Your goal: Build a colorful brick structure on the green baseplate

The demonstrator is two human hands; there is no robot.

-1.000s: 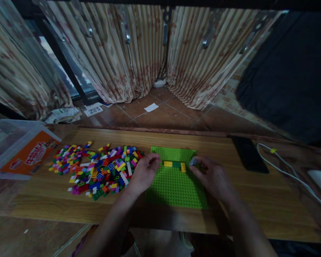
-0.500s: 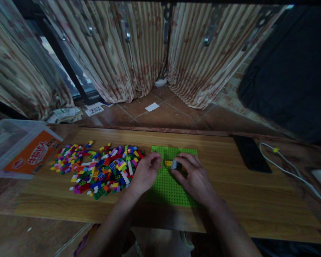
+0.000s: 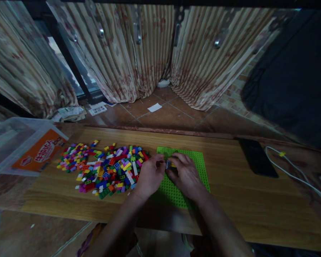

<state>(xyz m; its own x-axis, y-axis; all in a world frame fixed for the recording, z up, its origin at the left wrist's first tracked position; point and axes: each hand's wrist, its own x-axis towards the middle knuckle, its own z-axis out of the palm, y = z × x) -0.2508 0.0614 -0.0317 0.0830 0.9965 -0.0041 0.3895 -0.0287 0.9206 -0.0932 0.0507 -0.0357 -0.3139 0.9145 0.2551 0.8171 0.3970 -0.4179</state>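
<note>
As seen across the near half of the scene, both bare forearms reach over a wooden table (image 3: 238,203), and the hands meet above a green studded baseplate (image 3: 202,169). The right hand (image 3: 186,175) pinches a small grey-blue brick (image 3: 167,164) between thumb and index finger, over the left part of the plate. The left hand (image 3: 150,175) is held curled just beside that brick, at the plate's left edge; whether its fingertips grip anything cannot be told. A yellow brick (image 3: 173,164) shows partly behind the right fingers; the rest of that spot is hidden.

Left of the left hand lies a large heap of mixed bricks (image 3: 115,171), with a smaller heap (image 3: 75,156) to its far left. On the right side rest a flat black device (image 3: 258,157) and, farther right, a white cable (image 3: 291,172) bearing a yellow tag. At the left end stands a clear plastic box (image 3: 44,125) with an orange label (image 3: 42,151). Beyond the table, a white sheet (image 3: 154,107) lies on the tiled floor (image 3: 171,116), before striped curtains (image 3: 147,67).
</note>
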